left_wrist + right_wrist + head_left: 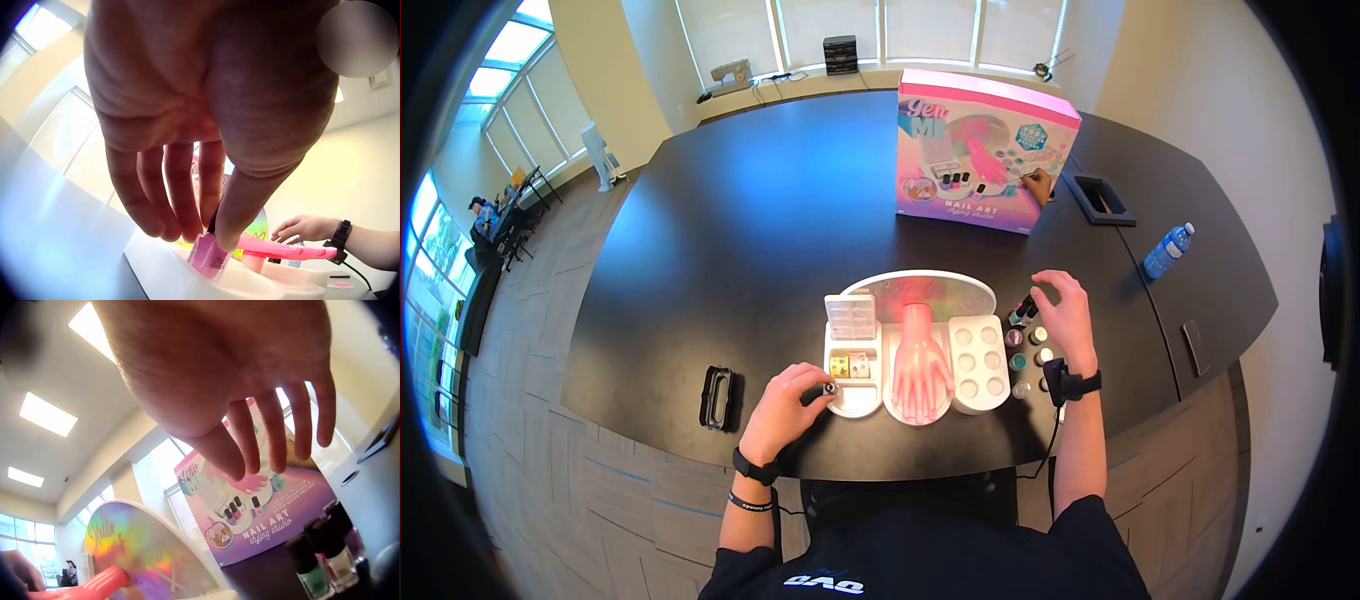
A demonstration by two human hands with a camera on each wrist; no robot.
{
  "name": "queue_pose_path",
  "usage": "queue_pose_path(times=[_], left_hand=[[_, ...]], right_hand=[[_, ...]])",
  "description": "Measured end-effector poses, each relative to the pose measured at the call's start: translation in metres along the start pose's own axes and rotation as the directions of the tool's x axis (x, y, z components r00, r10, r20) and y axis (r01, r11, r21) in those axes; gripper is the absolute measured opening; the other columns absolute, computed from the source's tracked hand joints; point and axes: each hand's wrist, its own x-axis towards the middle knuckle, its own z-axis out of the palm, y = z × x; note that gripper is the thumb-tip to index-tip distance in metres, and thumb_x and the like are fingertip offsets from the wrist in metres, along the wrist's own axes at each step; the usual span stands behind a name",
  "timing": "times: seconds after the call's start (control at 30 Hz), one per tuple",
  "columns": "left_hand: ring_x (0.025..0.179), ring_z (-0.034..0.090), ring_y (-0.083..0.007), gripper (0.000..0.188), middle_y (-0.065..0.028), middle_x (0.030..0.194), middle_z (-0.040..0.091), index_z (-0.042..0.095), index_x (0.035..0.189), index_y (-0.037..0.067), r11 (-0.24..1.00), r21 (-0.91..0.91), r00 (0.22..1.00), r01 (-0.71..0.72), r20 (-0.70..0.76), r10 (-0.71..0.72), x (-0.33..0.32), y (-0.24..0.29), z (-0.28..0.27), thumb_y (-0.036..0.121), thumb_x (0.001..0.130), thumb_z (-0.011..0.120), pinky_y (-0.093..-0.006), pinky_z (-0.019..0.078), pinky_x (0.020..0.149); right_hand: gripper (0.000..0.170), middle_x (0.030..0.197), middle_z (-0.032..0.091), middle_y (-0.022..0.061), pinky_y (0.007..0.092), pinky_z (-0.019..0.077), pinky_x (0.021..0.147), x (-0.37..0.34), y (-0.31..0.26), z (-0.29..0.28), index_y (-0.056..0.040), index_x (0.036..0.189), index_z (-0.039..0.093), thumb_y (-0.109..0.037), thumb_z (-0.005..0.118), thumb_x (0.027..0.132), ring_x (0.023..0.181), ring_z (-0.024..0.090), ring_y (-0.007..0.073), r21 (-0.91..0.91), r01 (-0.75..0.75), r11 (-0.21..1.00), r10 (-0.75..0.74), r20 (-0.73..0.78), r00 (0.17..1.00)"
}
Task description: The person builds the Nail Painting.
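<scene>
My left hand (780, 408) pinches a small pink nail polish bottle (208, 257) by its black cap, between thumb and fingers. The bottle is close over the front left of the white nail art station (856, 402). In the middle of that station lies a pink model hand (919, 365), palm down. My right hand (1066, 318), holding nothing, has its fingers spread and slightly bent above a cluster of nail polish bottles (312, 575) with black caps. Small round pots (1019, 361) stand in rows below that hand, beside the station's white tray of round wells (980, 358).
The tall Gen Me nail art box (980, 150) stands behind the station. A water bottle (1168, 250) lies to the right, near a table socket box (1100, 200) and a dark phone-like object (1195, 347). A black case (717, 398) is on the left. A person sits far left.
</scene>
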Motion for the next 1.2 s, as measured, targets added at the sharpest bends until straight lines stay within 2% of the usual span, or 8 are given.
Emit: queue_pose_path(times=[0.2, 0.4, 0.57, 0.77, 1.1, 1.2], left_hand=[[0.104, 0.069, -0.0336, 0.019, -0.0102, 0.106, 0.073, 0.075, 0.106, 0.004, 1.000, 0.024, 1.000, -0.012, -0.010, 0.012, -0.002, 0.001, 0.002, 0.008, 0.089, 0.083, -0.0432, 0.0568, 0.093], [0.105, 0.069, -0.0338, 0.021, -0.0105, 0.106, 0.073, 0.075, 0.109, 0.004, 0.999, 0.039, 1.000, -0.005, -0.013, 0.005, -0.004, 0.002, 0.004, 0.008, 0.089, 0.083, -0.0435, 0.0569, 0.093], [0.104, 0.069, -0.0337, 0.022, -0.0107, 0.106, 0.073, 0.075, 0.109, 0.003, 0.999, 0.048, 1.000, -0.004, -0.026, 0.005, -0.004, -0.002, 0.006, 0.008, 0.089, 0.083, -0.0432, 0.0573, 0.092], [0.103, 0.069, -0.0332, 0.023, -0.0102, 0.105, 0.073, 0.075, 0.110, 0.004, 0.998, 0.057, 0.999, -0.002, -0.034, 0.004, -0.003, -0.001, 0.006, 0.011, 0.090, 0.084, -0.0433, 0.0573, 0.091], [0.104, 0.069, -0.0328, 0.022, -0.0094, 0.106, 0.073, 0.075, 0.111, 0.006, 0.998, 0.056, 0.999, 0.017, -0.034, -0.015, -0.003, 0.003, 0.008, 0.012, 0.091, 0.083, -0.0430, 0.0573, 0.091], [0.103, 0.069, -0.0326, 0.022, -0.0091, 0.106, 0.072, 0.075, 0.110, 0.006, 0.998, 0.070, 0.999, 0.002, -0.036, 0.001, -0.002, 0.002, 0.008, 0.012, 0.091, 0.083, -0.0431, 0.0574, 0.090]], right_hand=[[0.020, 0.125, 0.076, 0.0113, 0.0465, 0.0527, 0.106, 0.001, 0.016, 0.016, -0.0049, 0.114, 0.079, -0.014, 0.076, 0.096, 0.122, 0.066, 0.0368, -0.044, -0.035, 0.998, 0.036, 0.026, 0.999], [0.023, 0.126, 0.076, 0.0121, 0.0468, 0.0528, 0.108, -0.001, 0.020, 0.020, -0.0058, 0.115, 0.080, -0.018, 0.077, 0.096, 0.123, 0.066, 0.0377, -0.141, -0.132, 0.981, 0.139, 0.035, 0.990], [0.021, 0.123, 0.077, 0.0147, 0.0480, 0.0543, 0.106, -0.001, 0.019, 0.022, -0.0063, 0.109, 0.082, -0.021, 0.078, 0.095, 0.120, 0.068, 0.0389, -0.181, -0.215, 0.960, 0.228, 0.054, 0.972], [0.019, 0.118, 0.077, 0.0178, 0.0499, 0.0558, 0.101, -0.002, 0.025, 0.026, -0.0063, 0.106, 0.082, -0.020, 0.077, 0.095, 0.115, 0.070, 0.0412, -0.171, -0.188, 0.967, 0.200, 0.051, 0.978], [0.016, 0.116, 0.077, 0.0158, 0.0504, 0.0553, 0.100, -0.003, 0.023, 0.028, -0.0068, 0.103, 0.080, -0.021, 0.076, 0.097, 0.115, 0.069, 0.0411, -0.204, -0.240, 0.949, 0.258, 0.067, 0.964], [0.014, 0.116, 0.077, 0.0150, 0.0508, 0.0549, 0.100, -0.004, 0.026, 0.028, -0.0059, 0.102, 0.079, -0.018, 0.076, 0.097, 0.115, 0.069, 0.0407, -0.184, -0.181, 0.966, 0.194, 0.056, 0.979]])
